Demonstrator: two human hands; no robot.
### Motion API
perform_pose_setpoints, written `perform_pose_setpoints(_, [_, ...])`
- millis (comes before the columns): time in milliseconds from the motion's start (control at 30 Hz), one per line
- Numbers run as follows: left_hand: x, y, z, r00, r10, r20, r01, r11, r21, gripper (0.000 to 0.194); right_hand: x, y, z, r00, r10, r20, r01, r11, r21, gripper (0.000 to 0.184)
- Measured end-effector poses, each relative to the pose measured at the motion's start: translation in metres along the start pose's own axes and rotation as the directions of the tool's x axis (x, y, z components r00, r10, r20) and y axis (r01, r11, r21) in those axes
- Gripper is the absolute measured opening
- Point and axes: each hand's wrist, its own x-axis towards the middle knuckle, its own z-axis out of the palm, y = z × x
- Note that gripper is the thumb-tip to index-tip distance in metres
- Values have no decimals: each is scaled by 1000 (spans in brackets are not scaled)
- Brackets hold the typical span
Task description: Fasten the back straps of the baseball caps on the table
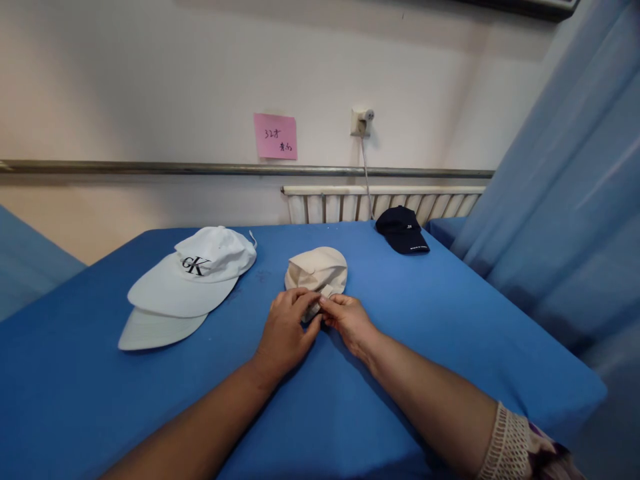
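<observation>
A beige cap (320, 263) lies in the middle of the blue-covered table (310, 387), its back edge turned toward me. My left hand (290, 323) pinches the near edge of this cap from the left, fingers bent over it. From the right, my right hand (347, 320) grips the same edge between thumb and fingers, close to the left fingertips. A pale strap or tag shows between the two hands. The fingertips partly hide what exactly they grasp.
Two stacked white caps (215, 250) with black letters lie at the left. A navy cap (403, 230) sits at the far right. Behind are a radiator (345, 207), a metal rail (200, 169), a plugged-in cord (366, 163) and a pink note (275, 137). Blue curtains (565, 167) hang at the right.
</observation>
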Motion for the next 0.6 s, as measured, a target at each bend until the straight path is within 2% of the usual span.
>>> perform_pose_setpoints(167, [3, -2, -3, 999, 38, 38, -41, 996, 78, 32, 3, 4, 0, 987, -138, 88, 154, 967, -205, 27])
perform_pose_setpoints(233, [6, -8, -4, 999, 10, 46, -14, 995, 99, 27, 5, 5, -2, 969, -203, 139, 236, 928, -287, 17])
perform_pose_setpoints(300, [9, -15, -5, 997, -48, 55, 43, 996, 83, 24, 7, 6, -4, 955, -261, 142, 295, 887, -355, 11])
perform_pose_setpoints(400, [12, -25, -6, 987, -150, 63, 152, 988, -23, 25, 9, 4, -9, 928, -366, 61, 343, 782, -521, 16])
perform_pose_setpoints(467, [12, -29, -5, 972, -221, 76, 229, 965, -127, 29, 11, 3, -12, 911, -408, 52, 347, 694, -631, 25])
perform_pose_setpoints(533, [11, -31, -3, 949, -295, 112, 314, 914, -256, 34, 14, 4, -15, 916, -390, 95, 340, 627, -702, 31])
perform_pose_setpoints(600, [10, -33, -1, 922, -355, 156, 388, 841, -377, 36, 19, 5, -17, 929, -335, 159, 338, 588, -735, 27])
